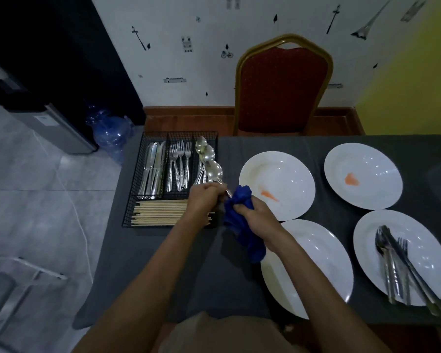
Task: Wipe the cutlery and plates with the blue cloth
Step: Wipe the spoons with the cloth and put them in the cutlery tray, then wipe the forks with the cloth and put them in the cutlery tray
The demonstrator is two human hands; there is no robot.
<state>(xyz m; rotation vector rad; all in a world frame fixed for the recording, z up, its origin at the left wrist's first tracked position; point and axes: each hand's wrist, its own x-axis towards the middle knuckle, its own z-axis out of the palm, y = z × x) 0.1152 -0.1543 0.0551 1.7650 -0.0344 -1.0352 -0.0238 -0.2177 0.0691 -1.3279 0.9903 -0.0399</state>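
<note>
With your left hand [204, 197] pinching the stiff, slippery spoon [214, 173] by its handle, draw the soft blue cloth [241, 220], bunched in your closed right hand [252, 212], along it near the table's [163, 263] far-left corner

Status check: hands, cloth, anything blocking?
Left hand grips spoon. Right hand bunches blue cloth at its handle. Two far plates stained orange. Nothing blocking.

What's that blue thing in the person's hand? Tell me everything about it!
It is the blue cloth, deep royal blue, soft and crumpled. The right hand grips it around the middle, so one bunch pokes up above the fist and a longer end hangs down over the near plate's rim. Its top touches the handle of the spoon held by the left hand.
</note>
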